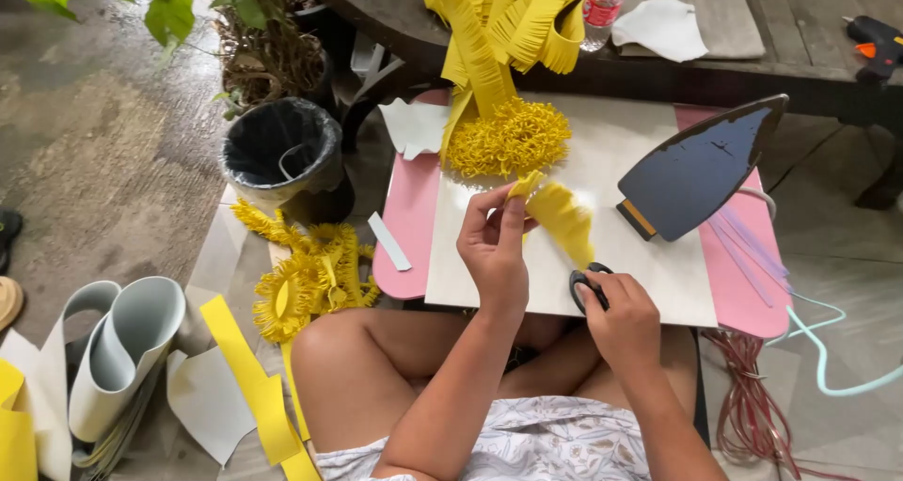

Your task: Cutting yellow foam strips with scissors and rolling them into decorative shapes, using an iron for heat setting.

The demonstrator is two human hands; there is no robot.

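1. Outdoors on a wet concrete floor, a low pink surface (406, 227) carries a pale square board (649, 283), and the person sits cross-legged at its near edge.
2. Left hand (493, 246) is raised over the board, its grip closed with thumb and fingers pinching the upper end of a yellow fringed strip (562, 218); the strip hangs down to the right from that pinch.
3. Right hand (621, 321) rests at the board's near edge, its grip closed through the dark handles of a pair of scissors (585, 283), which sit just below the strip's lower end. Whether the blades are open cannot be told.
4. A bundle of curled yellow fringe (508, 138) lies at the far side of the board, with long fringed bands (499, 20) hanging above it.
5. An overturned clothes iron (701, 166) stands on the right of the board, soleplate facing up.
6. On the floor to the left: a black bin (280, 152), finished yellow fringe flowers (306, 279), and rolled grey sheets (122, 345).
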